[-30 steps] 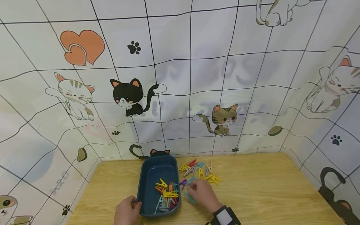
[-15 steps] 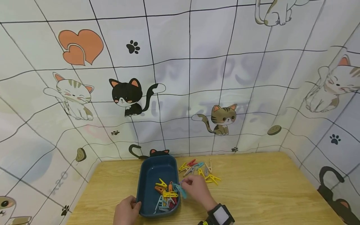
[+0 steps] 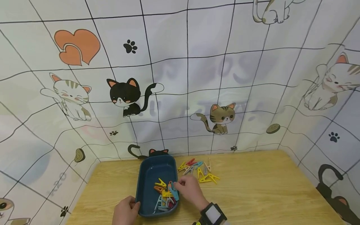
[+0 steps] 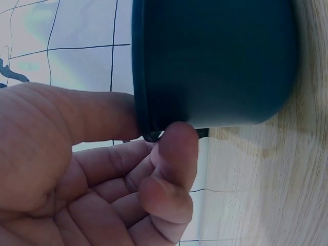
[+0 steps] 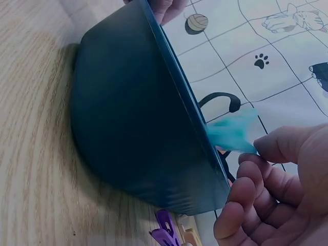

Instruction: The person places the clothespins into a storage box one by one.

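head: table (image 3: 253,181), patterned wall (image 3: 174,78), left fingers (image 4: 177,154) tight on tub (image 3: 150,175), right fingers (image 5: 246,192) on peg (image 5: 230,133)

Clothespins (image 3: 167,194) in tray (image 3: 148,178), others (image 3: 200,172) to right

tub (image 3: 148,178): dark blue | clothespins (image 3: 167,194): yellow, orange, turquoise, purple, some perhaps crimson | tabletop (image 3: 253,181): tan woodgrain | backdrop (image 3: 168,37): white, black-gridded, cartoon cats (image 3: 125,93)

Turquoise clip (image 5: 233,132) in right hand (image 3: 191,190) now over blue tub (image 3: 150,175)
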A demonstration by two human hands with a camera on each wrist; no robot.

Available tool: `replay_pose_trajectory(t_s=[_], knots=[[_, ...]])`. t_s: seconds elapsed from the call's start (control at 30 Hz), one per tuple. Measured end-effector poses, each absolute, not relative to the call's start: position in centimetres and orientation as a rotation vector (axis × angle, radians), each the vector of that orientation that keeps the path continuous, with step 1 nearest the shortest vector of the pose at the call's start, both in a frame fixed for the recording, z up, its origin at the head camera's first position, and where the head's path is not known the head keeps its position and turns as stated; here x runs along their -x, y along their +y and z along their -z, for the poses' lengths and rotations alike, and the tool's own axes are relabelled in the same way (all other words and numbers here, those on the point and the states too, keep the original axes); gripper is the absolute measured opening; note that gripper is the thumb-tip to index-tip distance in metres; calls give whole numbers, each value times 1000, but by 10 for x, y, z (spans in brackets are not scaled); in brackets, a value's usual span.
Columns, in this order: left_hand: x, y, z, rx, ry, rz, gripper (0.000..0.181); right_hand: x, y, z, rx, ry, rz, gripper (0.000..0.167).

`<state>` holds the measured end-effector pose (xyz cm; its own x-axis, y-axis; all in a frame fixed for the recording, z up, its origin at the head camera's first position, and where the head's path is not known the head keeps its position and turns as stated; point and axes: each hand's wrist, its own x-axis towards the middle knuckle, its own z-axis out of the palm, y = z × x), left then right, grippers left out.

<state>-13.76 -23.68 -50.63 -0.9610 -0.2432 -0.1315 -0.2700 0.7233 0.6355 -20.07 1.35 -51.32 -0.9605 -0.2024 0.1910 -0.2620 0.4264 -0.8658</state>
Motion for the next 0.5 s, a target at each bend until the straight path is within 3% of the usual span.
replay_pose_trajectory(t_s=[0.27,0.5], knots=[[138,-237,508,421,2886,-1077,12,200,14,515,-458,-2616,-1631,30],[137,-237,505,410,2874,-1073,12,200,25,526,-416,-2628,-1667,28]])
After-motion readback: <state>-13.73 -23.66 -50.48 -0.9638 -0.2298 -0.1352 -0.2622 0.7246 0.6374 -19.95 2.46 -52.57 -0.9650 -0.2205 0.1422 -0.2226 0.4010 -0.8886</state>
